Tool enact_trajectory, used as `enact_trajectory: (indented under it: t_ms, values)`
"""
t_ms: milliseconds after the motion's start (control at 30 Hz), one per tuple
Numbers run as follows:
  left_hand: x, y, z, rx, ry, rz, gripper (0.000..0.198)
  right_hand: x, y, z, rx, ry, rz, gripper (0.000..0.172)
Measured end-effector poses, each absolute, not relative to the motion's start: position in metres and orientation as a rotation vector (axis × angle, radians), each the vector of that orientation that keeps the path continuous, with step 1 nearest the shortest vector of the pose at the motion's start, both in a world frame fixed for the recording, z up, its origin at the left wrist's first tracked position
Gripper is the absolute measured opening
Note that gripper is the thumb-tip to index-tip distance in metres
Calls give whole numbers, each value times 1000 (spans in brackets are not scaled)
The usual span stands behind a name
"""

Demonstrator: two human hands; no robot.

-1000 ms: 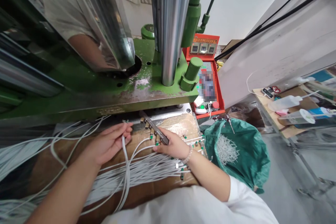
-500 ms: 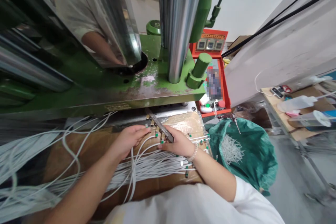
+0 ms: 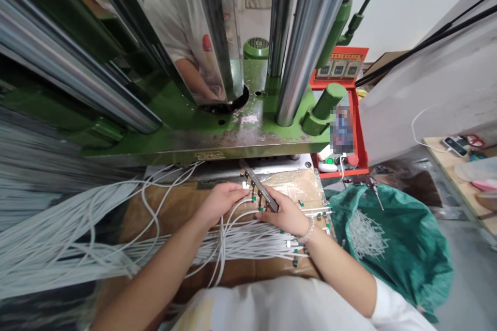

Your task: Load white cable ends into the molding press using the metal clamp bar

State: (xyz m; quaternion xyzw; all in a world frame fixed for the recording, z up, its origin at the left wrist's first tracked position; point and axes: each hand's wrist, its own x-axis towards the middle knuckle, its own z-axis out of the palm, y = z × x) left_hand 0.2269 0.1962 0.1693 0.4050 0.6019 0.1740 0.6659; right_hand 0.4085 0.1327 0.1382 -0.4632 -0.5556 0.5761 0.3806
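My right hand [image 3: 287, 214] is closed around the near end of a dark metal bar [image 3: 259, 189], which points away toward the press. Several small brass-coloured pieces sit along the bar's left edge, with green-and-white cable ends at some of them. My left hand [image 3: 222, 202] is closed in a pinch at the bar's left side, on a white cable end [image 3: 245, 185]. White cables [image 3: 233, 212] arc down from the bar past my left fingers. Beneath both hands, a bundle of white cables [image 3: 248, 243] with green connectors [image 3: 295, 257] lies on brown cardboard [image 3: 267, 267].
A green press [image 3: 233, 139] with steel columns [image 3: 303, 51] stands just beyond. Right of it sits a red control box [image 3: 361, 134]. A green sack [image 3: 419, 248] holding white scraps [image 3: 367, 232] is at my right. More white cables [image 3: 70, 227] spread left.
The view has swung left, so everything sits further right in the picture. A white face of the cable end now shows at my left fingertips, where green showed before. Both grips stay.
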Motion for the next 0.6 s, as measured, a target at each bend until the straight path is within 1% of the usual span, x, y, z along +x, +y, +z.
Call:
enact_trajectory:
  t_ms: [200, 367, 433, 467, 600]
  values:
    - [228, 196, 164, 901, 1367, 427, 37, 407, 131, 139, -1218, -1609, 1298, 64]
    - [218, 201, 159, 944, 1313, 403, 44, 409, 128, 127, -1209, -1538, 1400, 62]
    - [216, 204, 154, 955, 1332, 440, 47, 411, 128, 119, -1210, -1538, 1382, 62]
    - [217, 206, 151, 964, 1341, 458, 46, 412, 127, 115, -1216, -1541, 1357, 62]
    - [221, 211, 137, 1021, 1334, 456, 30, 415, 126, 103, -1256, -1523, 1365, 62]
